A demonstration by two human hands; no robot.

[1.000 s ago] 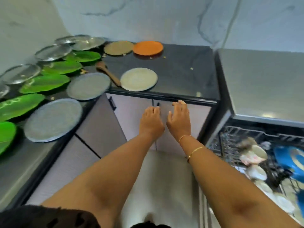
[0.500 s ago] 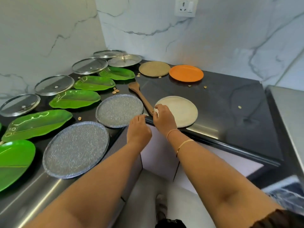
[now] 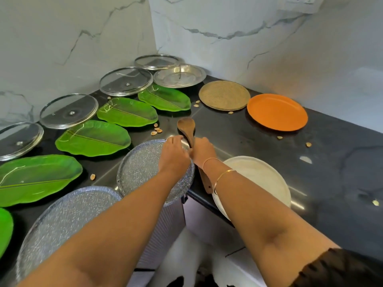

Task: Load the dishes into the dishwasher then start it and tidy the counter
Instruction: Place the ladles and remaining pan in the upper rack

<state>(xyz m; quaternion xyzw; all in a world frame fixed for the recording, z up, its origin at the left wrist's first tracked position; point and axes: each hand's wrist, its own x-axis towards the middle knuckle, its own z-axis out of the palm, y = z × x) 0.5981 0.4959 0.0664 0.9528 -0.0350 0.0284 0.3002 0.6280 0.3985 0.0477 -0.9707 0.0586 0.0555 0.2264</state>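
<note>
My left hand lies over the nearer-middle grey speckled plate, its fingers curled down on the plate's far rim. Right beside it, my right hand grips the handle of a wooden spoon. The spoon's bowl points away from me and its handle end shows under my wrist. A cream plate lies under my right forearm at the counter's front edge. An orange plate, a brown plate and a steel plate lie farther back. The dishwasher is out of view.
On the black countertop, several green leaf-shaped plates and glass lids line the left side. A second grey speckled plate sits near the left front edge. Nut shells are scattered about. Marble walls close the corner.
The view turned from the dishwasher to the corner counter. Both hands rose from the cabinet front onto the counter; the left went over the grey plate, the right from the cream plate's rim onto the spoon.
</note>
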